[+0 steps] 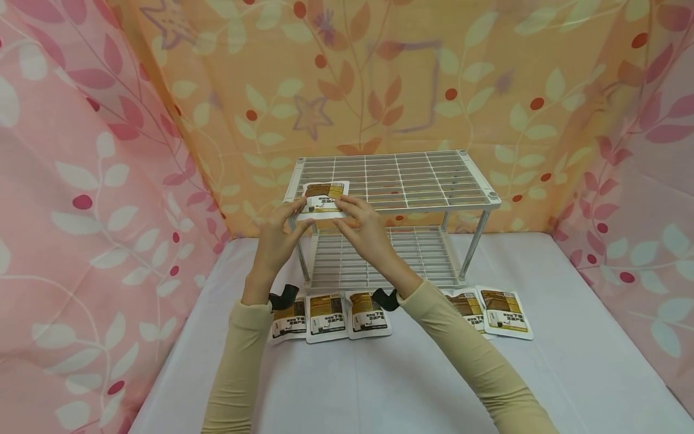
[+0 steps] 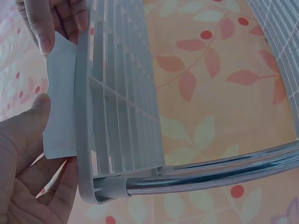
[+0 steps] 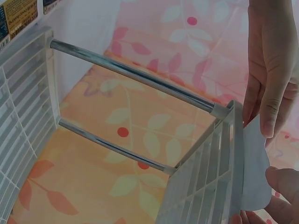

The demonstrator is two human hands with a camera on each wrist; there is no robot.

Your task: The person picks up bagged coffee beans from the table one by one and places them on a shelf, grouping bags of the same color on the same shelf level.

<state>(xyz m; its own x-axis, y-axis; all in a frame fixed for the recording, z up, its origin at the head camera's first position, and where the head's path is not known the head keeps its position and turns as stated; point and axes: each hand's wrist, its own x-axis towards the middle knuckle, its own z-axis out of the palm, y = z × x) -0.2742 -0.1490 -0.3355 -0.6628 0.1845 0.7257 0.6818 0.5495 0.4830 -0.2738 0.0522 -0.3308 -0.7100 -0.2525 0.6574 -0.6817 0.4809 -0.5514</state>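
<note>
A flat white pouch with a brown and yellow printed label is at the front left corner of the upper shelf of a white two-tier rack. My left hand pinches its left side, thumb toward me. On the right side, my right hand pinches the same pouch. Both wrist views show the plain pale back of the pouch overhanging the shelf's front edge. Its far part is hidden from the wrist cameras by the shelf.
Below the rack's front, similar pouches lie on the white tabletop: a left group and a right group, partly behind my right sleeve. Metal posts join the two shelves. Patterned cloth hangs behind and at both sides.
</note>
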